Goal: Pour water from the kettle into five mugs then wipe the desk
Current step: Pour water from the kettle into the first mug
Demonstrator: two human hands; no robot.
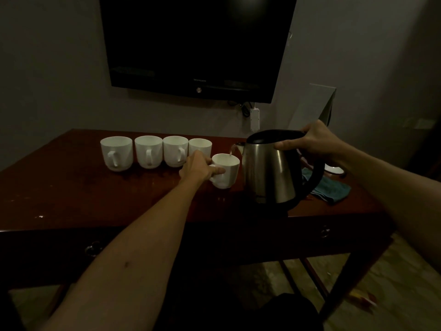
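Steel kettle (269, 168) tilts, spout leftward over the mug (225, 170); fingers apparently curled round both handles.

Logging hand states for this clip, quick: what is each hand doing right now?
Left hand: holds the front mug by its handle.
Right hand: grips the kettle by its handle, tilted towards that mug.

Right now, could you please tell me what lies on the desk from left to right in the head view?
Three white mugs in a row → →, left hand, held mug, kettle, right hand, blue cloth.
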